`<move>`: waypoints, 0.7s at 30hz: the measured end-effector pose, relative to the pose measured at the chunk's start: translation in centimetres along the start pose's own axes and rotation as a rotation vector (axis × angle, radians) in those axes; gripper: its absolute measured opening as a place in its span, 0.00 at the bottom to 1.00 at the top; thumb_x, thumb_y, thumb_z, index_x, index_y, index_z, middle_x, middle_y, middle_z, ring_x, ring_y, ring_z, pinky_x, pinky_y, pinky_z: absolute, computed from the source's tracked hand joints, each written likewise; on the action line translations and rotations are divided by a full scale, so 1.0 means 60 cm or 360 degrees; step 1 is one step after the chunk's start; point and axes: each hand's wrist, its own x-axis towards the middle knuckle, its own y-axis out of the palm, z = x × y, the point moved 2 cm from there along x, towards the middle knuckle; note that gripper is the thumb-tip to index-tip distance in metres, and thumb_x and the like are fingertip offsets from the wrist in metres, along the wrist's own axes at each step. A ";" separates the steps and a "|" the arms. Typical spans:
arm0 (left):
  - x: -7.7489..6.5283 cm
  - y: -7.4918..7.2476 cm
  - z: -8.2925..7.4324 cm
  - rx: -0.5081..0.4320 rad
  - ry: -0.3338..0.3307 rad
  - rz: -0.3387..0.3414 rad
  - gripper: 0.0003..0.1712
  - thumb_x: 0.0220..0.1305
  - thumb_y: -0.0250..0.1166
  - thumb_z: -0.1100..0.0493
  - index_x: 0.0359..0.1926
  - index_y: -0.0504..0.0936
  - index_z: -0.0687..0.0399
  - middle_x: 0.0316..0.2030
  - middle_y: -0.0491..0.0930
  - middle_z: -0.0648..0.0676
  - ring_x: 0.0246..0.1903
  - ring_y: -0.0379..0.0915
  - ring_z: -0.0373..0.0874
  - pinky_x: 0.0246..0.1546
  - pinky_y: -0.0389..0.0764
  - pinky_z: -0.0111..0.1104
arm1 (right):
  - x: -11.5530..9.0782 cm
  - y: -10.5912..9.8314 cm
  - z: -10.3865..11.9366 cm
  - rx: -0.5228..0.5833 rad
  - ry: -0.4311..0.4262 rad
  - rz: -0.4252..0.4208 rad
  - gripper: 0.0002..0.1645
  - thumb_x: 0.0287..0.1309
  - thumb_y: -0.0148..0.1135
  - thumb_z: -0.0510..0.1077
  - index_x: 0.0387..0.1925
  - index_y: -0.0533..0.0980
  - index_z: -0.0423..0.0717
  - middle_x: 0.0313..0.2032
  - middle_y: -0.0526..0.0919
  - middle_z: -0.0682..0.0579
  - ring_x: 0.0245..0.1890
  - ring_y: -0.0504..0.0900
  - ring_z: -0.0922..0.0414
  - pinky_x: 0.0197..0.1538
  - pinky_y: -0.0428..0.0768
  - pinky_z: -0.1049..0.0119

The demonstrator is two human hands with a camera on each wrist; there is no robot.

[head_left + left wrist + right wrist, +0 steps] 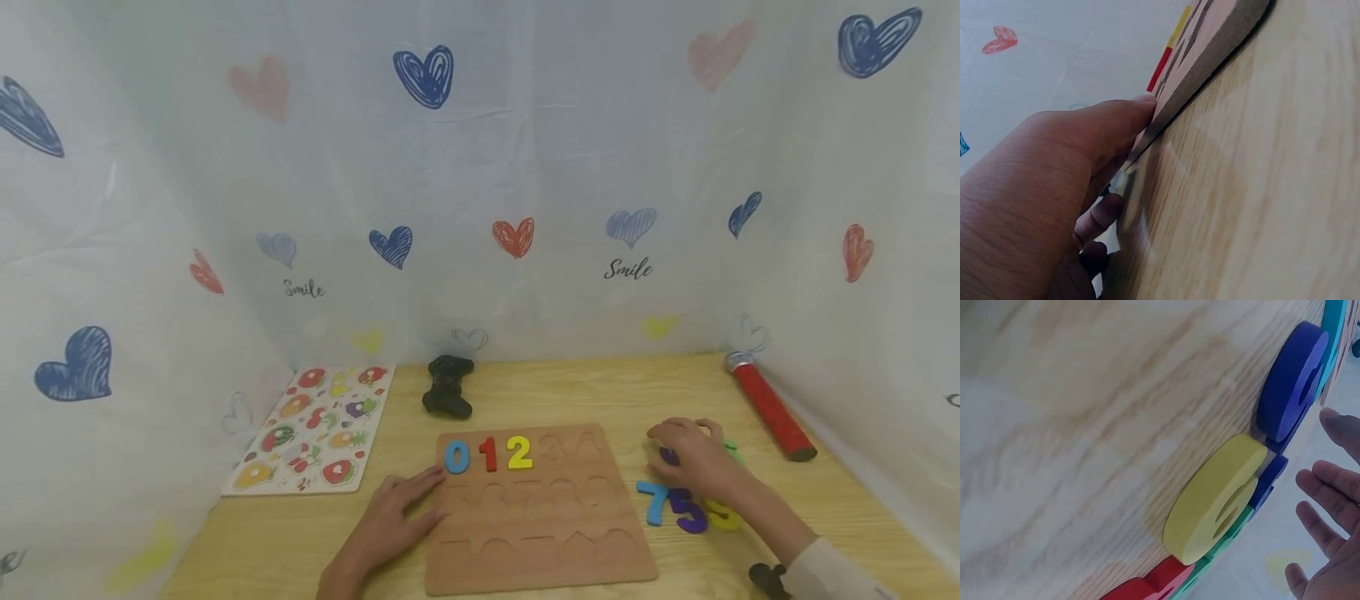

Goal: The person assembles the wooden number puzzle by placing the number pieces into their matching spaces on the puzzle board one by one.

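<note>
The right hand, its fingers loosely spread and empty, hung near a blue 7 and purple 5. The left hand, fingers extended, touched the left edge of the wooden number board, whose top row held a blue 0, red 1 and yellow 2.

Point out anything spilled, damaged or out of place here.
Nothing looks spilled or damaged. The black game controller beyond the number board seems slightly out of place, being no puzzle piece; the loose numbers lie jumbled at the right.

1 pale beige right sleeve — 2 bare hands
</note>
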 end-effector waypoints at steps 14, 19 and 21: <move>0.004 0.002 0.001 -0.0027 0.0038 -0.0024 0.30 0.67 0.64 0.39 0.66 0.78 0.43 0.67 0.73 0.43 0.40 0.60 0.36 0.43 0.68 0.37 | -0.007 -0.004 -0.036 -0.0054 0.0177 0.0121 0.30 0.48 0.79 0.51 0.50 0.81 0.40 0.46 0.84 0.46 0.55 0.72 0.38 0.54 0.54 0.29; 0.002 0.001 0.001 -0.0021 0.0021 -0.0019 0.30 0.67 0.64 0.39 0.66 0.77 0.42 0.67 0.72 0.43 0.39 0.60 0.35 0.42 0.67 0.36 | -0.010 -0.002 -0.042 -0.0050 0.0227 0.0154 0.31 0.46 0.79 0.52 0.49 0.81 0.40 0.46 0.84 0.44 0.56 0.71 0.36 0.53 0.53 0.28; 0.001 0.001 0.001 -0.0027 -0.0004 0.0001 0.31 0.67 0.63 0.38 0.67 0.77 0.41 0.67 0.72 0.42 0.40 0.60 0.35 0.43 0.68 0.36 | -0.012 -0.001 -0.044 -0.0047 0.0249 0.0162 0.31 0.46 0.80 0.52 0.49 0.81 0.39 0.46 0.84 0.42 0.56 0.70 0.36 0.53 0.53 0.28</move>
